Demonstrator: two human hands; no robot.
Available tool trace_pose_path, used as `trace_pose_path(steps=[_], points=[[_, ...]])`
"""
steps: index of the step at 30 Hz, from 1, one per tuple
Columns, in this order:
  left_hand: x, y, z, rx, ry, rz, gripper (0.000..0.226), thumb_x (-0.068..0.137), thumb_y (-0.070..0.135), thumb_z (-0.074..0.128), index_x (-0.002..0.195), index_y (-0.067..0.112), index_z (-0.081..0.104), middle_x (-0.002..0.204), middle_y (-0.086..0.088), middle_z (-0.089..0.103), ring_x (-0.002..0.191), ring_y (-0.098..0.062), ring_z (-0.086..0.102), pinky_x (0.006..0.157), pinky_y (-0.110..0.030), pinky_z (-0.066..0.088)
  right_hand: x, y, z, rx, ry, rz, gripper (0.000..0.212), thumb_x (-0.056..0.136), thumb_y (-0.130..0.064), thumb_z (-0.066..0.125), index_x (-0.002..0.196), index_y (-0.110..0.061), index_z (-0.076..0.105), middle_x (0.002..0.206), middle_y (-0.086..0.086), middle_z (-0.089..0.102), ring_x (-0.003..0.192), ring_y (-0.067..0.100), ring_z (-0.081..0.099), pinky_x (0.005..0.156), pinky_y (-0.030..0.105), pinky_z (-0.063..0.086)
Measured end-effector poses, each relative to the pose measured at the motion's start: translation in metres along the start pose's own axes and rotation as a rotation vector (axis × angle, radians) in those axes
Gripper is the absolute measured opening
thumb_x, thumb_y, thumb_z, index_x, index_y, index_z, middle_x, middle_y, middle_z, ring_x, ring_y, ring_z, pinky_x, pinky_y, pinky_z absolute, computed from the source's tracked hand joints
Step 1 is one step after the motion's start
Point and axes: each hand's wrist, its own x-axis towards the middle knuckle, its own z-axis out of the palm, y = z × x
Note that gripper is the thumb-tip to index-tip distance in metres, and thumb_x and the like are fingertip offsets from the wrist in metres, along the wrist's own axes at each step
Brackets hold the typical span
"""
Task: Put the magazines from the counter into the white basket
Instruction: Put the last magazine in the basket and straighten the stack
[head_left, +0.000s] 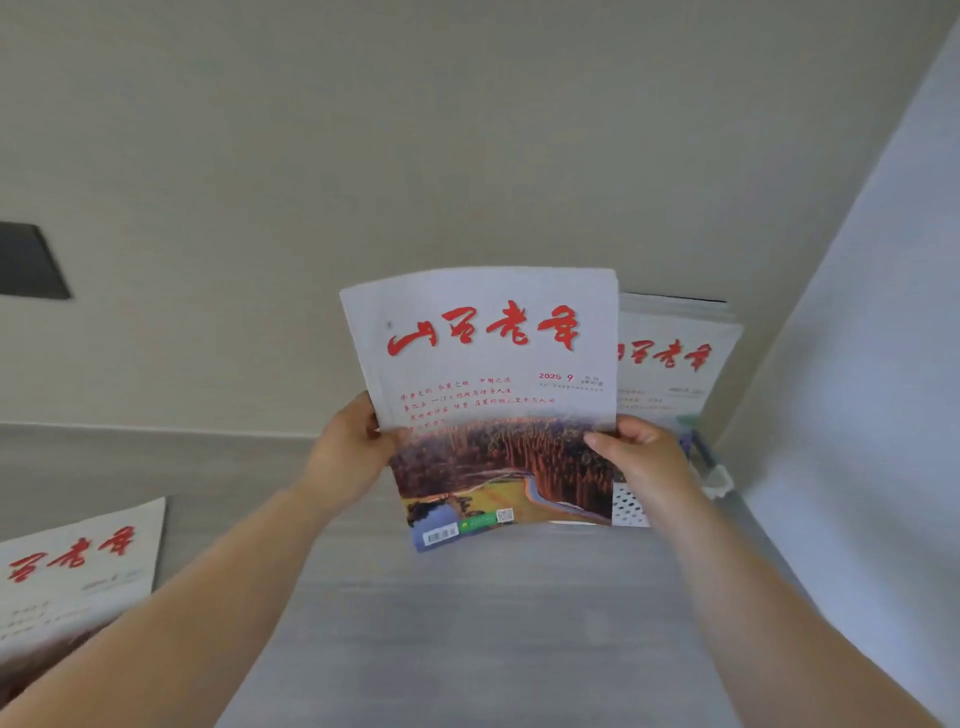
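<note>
1. The step in hand looks like the carry to the basket. A bundle of white-covered paper magazines with red brush lettering and an autumn forest photo (493, 364) is held upright over the grey wood-grain counter (467, 623). Layered edges at its top left and a blue back cover poking out below suggest several copies.
2. The left hand (353, 452) grasps the bundle's left edge, thumb on the cover and fingers hidden behind. The right hand (639, 457) clasps the right edge at about the same height, thumb laid across the photo.
3. The white perforated plastic basket (629, 506) shows only as a patch of holed wall under the right hand and a pale corner beyond it. It stands in the far right corner of the counter, against the beige wall (467, 156) and beside a tall white side panel (857, 389).
4. A second set of matching upright magazines (675, 358) stands just behind the held bundle and appears to sit in the basket already, though its base is hidden.
5. One flat magazine of the same title (67, 566) lies at the counter's near left, well apart, so the task is part done.
6. The next move calls for shifting the bundle right and back over the rim, then lowering it in front of the standing copies. The protruding blue cover could catch the rim unless the edges are squared first.
</note>
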Motion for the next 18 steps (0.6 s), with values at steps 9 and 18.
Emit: trace_pose_path(steps=[9, 18], points=[[0.071, 0.074, 0.11, -0.057, 0.02, 0.131, 0.025, 0.08, 0.003, 0.059, 0.105, 0.003, 0.062, 0.093, 0.0, 0.061, 0.081, -0.022, 0.06, 0.078, -0.035, 0.051, 0.061, -0.004, -0.114, 0.091, 0.228, -0.1, 0.017, 0.08, 0.004, 0.055, 0.08, -0.012, 0.062, 0.043, -0.022, 0.062, 0.046, -0.01, 0.058, 0.047, 0.009, 0.046], [0.091, 0.064, 0.17, -0.079, 0.019, 0.066, 0.021, 0.079, 0.003, 0.061, 0.098, 0.005, 0.068, 0.08, 0.001, 0.062, 0.062, -0.005, 0.056, 0.051, -0.004, 0.047, 0.091, 0.061, -0.147, 0.227, 0.196, 0.088, 0.02, 0.081, 0.007, 0.052, 0.073, -0.009, 0.062, 0.049, -0.013, 0.067, 0.064, 0.013, 0.062, 0.064, 0.025, 0.053]])
